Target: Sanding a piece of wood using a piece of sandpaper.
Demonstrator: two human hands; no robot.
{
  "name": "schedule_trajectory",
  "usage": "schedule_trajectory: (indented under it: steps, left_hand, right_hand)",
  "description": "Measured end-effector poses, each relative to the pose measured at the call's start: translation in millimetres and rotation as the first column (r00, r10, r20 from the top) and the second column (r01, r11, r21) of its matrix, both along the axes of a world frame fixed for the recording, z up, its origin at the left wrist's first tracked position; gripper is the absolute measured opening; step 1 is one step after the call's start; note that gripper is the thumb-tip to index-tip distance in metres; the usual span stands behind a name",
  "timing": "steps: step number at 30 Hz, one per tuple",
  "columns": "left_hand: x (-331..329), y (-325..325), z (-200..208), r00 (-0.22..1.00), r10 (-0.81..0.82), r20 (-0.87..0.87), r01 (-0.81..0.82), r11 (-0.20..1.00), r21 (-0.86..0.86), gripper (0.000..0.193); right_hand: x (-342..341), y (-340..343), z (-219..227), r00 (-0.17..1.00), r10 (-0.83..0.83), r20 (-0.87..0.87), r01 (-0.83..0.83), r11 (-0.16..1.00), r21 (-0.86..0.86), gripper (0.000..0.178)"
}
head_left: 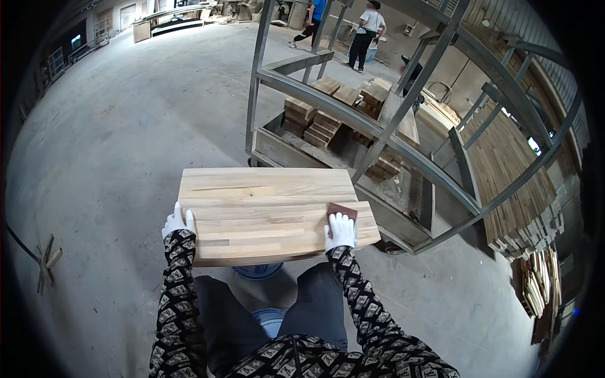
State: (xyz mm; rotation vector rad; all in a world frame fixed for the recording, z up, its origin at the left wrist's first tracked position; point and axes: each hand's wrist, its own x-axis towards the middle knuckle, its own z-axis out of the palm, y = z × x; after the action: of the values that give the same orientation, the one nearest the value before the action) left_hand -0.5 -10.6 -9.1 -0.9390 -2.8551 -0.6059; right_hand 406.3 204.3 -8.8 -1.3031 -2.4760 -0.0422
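Observation:
Two pale, strip-laminated wooden boards lie in front of me, a farther board and a nearer board offset to the right. My left hand, in a white glove, grips the left end of the nearer board, its thumb beside the top face. In the other white glove, my right hand presses a reddish-brown sheet of sandpaper flat on the nearer board near its right end. The fingers partly cover the sheet.
A blue bucket shows beneath the boards, and a blue seat between my legs. A grey metal rack cart holding wood blocks stands ahead right. Stacked planks are farther right. Other people are at the back.

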Motion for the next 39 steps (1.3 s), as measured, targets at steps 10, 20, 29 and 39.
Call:
schedule_trajectory:
  steps: [10,20,29,39]
  left_hand:
    - [7,8,8,1.0,0.003,0.013,-0.002,1.0,-0.017,0.054]
    - [4,-1,3,1.0,0.001,0.029,-0.001,1.0,-0.006,0.053]
    - [4,10,1,1.0,-0.006,-0.012,0.006,1.0,0.009,0.051]
    - [1,6,-5,0.999,-0.001,-0.038,0.001,1.0,0.011,0.051]
  right_hand:
    - [-135,-95,-16,0.941,0.299,-0.159,-0.277,0.95,0.147,0.05]
    - [-92,-85,8,0.893,0.433,-0.123,-0.429,0.901,0.06,0.049]
    - [10,3,-14,0.989,0.11,-0.097,-0.047,0.864,0.501,0.04]
    - [-151,-133,-13,0.849,0.462,-0.256,-0.444,0.887,0.128,0.054]
